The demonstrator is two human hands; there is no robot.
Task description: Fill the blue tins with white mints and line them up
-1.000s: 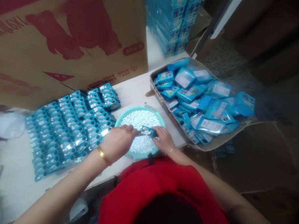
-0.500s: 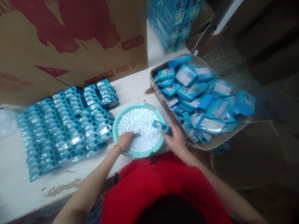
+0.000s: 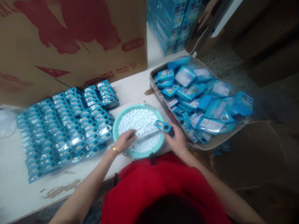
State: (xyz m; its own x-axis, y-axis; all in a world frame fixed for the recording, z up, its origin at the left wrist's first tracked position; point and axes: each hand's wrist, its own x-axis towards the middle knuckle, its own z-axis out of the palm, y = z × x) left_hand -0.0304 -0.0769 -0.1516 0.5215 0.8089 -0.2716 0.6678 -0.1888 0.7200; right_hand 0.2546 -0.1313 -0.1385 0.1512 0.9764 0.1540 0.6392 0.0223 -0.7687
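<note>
A turquoise bowl (image 3: pixel 115 130) full of small white pellets (image 3: pixel 136 119) stands at the table's front edge. Over the bowl's left side, just above the pellets, is my left hand (image 3: pixel 125 139), its fingers curled together; whatever they may hold is too small to make out. My right hand (image 3: pixel 176 139) grips a small blue box (image 3: pixel 161 125) by its right end, above the bowl's right rim. A dark round spot shows on that box's upper face. To the left, several rows of similar blue boxes (image 3: pixel 68 121) lie closely packed, some with white pellets on top.
An open carton (image 3: pixel 162 98) of blue packets (image 3: pixel 192 92) stands at the right. Behind the rows rises a large cardboard box (image 3: pixel 94 25). Stacked blue packages (image 3: pixel 173 23) stand at the back, with another person's hand (image 3: pixel 206 14) beside them. The white table (image 3: pixel 12 191) has worn patches.
My left hand has lifted slightly out of the pellets, its fingertips now showing. The small box in my right hand has shifted a little right. Another person's hand has appeared at the back.
</note>
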